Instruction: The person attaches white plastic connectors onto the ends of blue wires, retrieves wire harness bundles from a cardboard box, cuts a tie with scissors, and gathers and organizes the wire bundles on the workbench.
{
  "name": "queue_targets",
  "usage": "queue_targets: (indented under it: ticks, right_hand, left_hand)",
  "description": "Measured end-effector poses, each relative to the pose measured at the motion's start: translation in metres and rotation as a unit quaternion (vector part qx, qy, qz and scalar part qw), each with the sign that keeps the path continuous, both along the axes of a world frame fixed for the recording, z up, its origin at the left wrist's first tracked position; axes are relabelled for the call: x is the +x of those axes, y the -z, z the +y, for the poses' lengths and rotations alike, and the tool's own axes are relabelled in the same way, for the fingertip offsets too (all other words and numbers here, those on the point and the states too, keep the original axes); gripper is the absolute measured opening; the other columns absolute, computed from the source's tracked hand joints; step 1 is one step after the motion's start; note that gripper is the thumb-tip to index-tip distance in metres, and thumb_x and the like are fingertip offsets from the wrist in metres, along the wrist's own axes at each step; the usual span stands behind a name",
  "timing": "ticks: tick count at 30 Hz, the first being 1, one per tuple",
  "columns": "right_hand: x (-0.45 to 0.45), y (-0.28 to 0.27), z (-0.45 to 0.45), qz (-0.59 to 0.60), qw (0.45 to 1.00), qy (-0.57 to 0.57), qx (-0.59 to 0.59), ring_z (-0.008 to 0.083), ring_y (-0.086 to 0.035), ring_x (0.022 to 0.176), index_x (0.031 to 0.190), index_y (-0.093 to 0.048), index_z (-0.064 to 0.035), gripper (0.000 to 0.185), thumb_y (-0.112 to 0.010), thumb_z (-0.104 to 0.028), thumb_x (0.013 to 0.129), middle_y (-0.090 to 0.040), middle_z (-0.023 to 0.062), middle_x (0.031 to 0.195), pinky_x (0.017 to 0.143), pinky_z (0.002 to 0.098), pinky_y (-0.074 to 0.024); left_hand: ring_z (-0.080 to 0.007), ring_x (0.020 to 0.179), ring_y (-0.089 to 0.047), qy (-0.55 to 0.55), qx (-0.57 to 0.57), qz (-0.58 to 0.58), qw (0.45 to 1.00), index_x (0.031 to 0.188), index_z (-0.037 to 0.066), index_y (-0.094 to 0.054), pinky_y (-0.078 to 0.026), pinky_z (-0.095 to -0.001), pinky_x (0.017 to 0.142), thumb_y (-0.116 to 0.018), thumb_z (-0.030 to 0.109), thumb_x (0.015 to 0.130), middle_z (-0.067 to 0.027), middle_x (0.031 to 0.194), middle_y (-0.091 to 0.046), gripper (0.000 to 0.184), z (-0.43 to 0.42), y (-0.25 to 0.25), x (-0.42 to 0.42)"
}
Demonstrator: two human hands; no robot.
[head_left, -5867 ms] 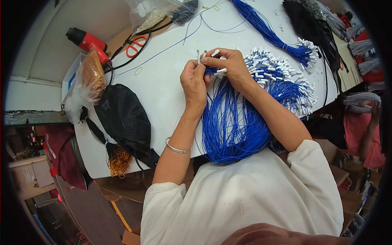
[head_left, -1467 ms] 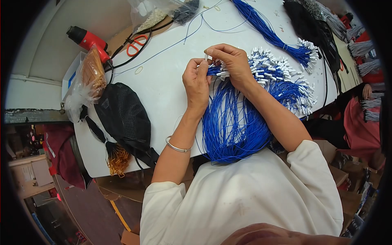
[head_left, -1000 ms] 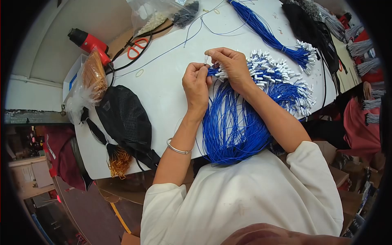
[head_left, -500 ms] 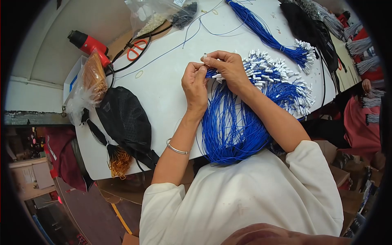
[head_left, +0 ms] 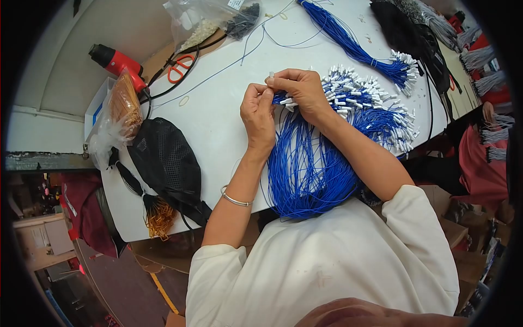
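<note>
My left hand (head_left: 258, 115) is closed, its thumb and fingertips pinching at a blue wire end. Against it, my right hand (head_left: 303, 91) is closed too, with a small white connector (head_left: 271, 74) showing just above its fingertips. What lies between the touching fingertips is mostly hidden. Below and right of my hands, a large looped bundle of blue wires (head_left: 310, 180) hangs to the table's front edge. Many white connector ends (head_left: 357, 95) are heaped at its upper side, right of my right hand.
A tied blue wire bundle (head_left: 348, 41) lies at the back of the white table (head_left: 223, 92). On the left are a black mesh bag (head_left: 169, 155), a bag of brown strands (head_left: 125, 103), a red heat gun (head_left: 115, 60) and orange-handled scissors (head_left: 180, 69). Plastic bags (head_left: 201, 22) sit behind.
The whole view has shifted slightly. My fingertips have moved a little around the small white connector; both hands stay pinched together in the same place.
</note>
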State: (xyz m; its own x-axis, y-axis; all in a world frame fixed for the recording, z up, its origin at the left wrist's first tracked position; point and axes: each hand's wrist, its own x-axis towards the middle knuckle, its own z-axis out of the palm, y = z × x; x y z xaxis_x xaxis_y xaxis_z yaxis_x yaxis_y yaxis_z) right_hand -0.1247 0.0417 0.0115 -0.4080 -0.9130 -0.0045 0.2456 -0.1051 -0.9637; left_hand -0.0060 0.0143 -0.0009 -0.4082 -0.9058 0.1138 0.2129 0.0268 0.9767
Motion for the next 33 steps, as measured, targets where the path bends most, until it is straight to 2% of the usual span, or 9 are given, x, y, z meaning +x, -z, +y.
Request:
queue_targets:
  ticks: [5,9,14,19,24,29,33]
  right_hand:
    - [-0.003,0.003,-0.003,-0.014,1.0,0.004,0.013,0.0121,-0.06,0.074,0.09,-0.073,-0.0004,0.017,-0.071,-0.016,0.083,-0.069,0.0077,0.082,0.071,0.0197,-0.048]
    - [-0.013,-0.007,-0.004,-0.154,0.988,-0.024,0.016,0.0126,-0.061,0.079,0.098,-0.071,0.0003,0.024,-0.062,-0.021,0.089,-0.069,0.0087,0.09,0.072,0.0217,-0.0486]
    - [-0.016,0.0,-0.003,-0.194,0.979,-0.055,-0.006,0.0151,-0.062,0.08,0.102,-0.071,0.0009,0.028,-0.058,-0.02,0.09,-0.069,0.0107,0.091,0.071,0.0232,-0.0482]
    - [-0.01,-0.003,-0.001,-0.115,0.992,-0.03,-0.036,0.0138,-0.062,0.086,0.107,-0.069,0.001,0.027,-0.054,-0.016,0.091,-0.069,0.0102,0.097,0.074,0.0227,-0.0482]
    - [-0.007,-0.01,0.002,-0.084,0.995,-0.029,-0.035,0.0132,-0.061,0.088,0.109,-0.069,-0.0004,0.026,-0.056,-0.015,0.091,-0.069,0.0102,0.099,0.078,0.0226,-0.0478]
    - [-0.006,-0.01,0.001,-0.108,0.993,0.0,-0.055,0.0122,-0.061,0.089,0.109,-0.069,-0.0013,0.025,-0.057,-0.014,0.091,-0.068,0.0093,0.1,0.08,0.0235,-0.0482]
    - [-0.001,-0.007,0.0,-0.105,0.993,-0.013,-0.055,0.0114,-0.06,0.088,0.111,-0.068,-0.0016,0.026,-0.06,-0.017,0.091,-0.068,0.0096,0.099,0.08,0.0235,-0.0482]
  left_hand:
    - [-0.0024,0.053,-0.034,-0.009,-0.012,-0.001,1.0,0.091,0.008,-0.052,-0.028,-0.0167,0.047,-0.048,0.014,0.099,0.003,0.066,-0.047,0.01,0.0,0.0,-0.002]
    - [-0.0004,0.049,-0.031,-0.036,0.089,0.082,0.992,0.094,0.008,-0.054,-0.025,-0.015,0.044,-0.048,0.016,0.099,0.0059,0.063,-0.044,0.011,-0.003,-0.003,-0.001]
    - [-0.0005,0.05,-0.033,-0.02,0.114,0.143,0.983,0.097,0.007,-0.054,-0.025,-0.0146,0.044,-0.048,0.014,0.098,0.0047,0.065,-0.047,0.009,-0.008,0.002,0.005]
    - [-0.0007,0.049,-0.032,-0.015,0.151,0.169,0.974,0.098,0.007,-0.055,-0.025,-0.0145,0.043,-0.049,0.015,0.098,0.0052,0.063,-0.044,0.011,-0.012,0.002,0.006]
    - [-0.0005,0.048,-0.031,-0.013,0.16,0.149,0.976,0.096,0.007,-0.056,-0.024,-0.0147,0.043,-0.053,0.016,0.097,0.0058,0.062,-0.043,0.01,-0.008,-0.009,0.005]
    - [-0.0003,0.048,-0.031,-0.013,0.118,0.094,0.988,0.097,0.007,-0.057,-0.023,-0.0146,0.042,-0.057,0.017,0.095,0.006,0.061,-0.042,0.01,-0.012,0.0,0.005]
    - [-0.0004,0.048,-0.031,-0.034,0.147,0.149,0.977,0.098,0.006,-0.057,-0.023,-0.0144,0.042,-0.059,0.017,0.095,0.0057,0.061,-0.042,0.011,-0.014,0.0,0.005]
